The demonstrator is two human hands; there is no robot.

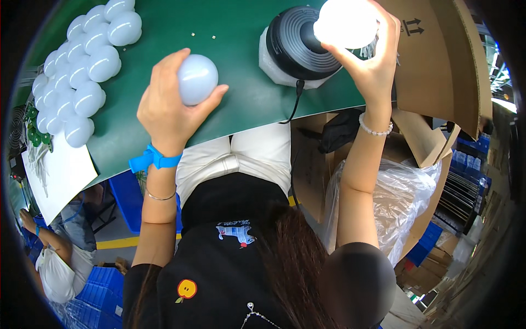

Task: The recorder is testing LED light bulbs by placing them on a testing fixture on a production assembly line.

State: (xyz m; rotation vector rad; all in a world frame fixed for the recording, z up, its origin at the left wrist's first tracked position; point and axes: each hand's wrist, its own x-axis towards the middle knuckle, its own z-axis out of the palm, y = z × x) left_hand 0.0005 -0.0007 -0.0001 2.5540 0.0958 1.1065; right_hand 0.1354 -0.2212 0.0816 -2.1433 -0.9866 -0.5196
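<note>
My left hand [164, 104] is closed around the side of an unlit white light bulb [198, 80], just above the green tabletop [235, 104]. The bulb's base is hidden by my palm and fingers. My right hand [375, 68] grips a brightly lit light bulb [346, 23] at the far right, thumb on its near side. That bulb sits over the right edge of a round black ribbed device [298, 46] with a cable. Glare and overlap hide where the lit bulb meets the device.
Several white bulbs [90, 68] stand grouped at the far left, beside green round parts [41, 129] and a white sheet [60, 170]. To the right is an open cardboard box [438, 60]; below it, a plastic-lined carton [402, 186]. Another person [63, 263] is at lower left.
</note>
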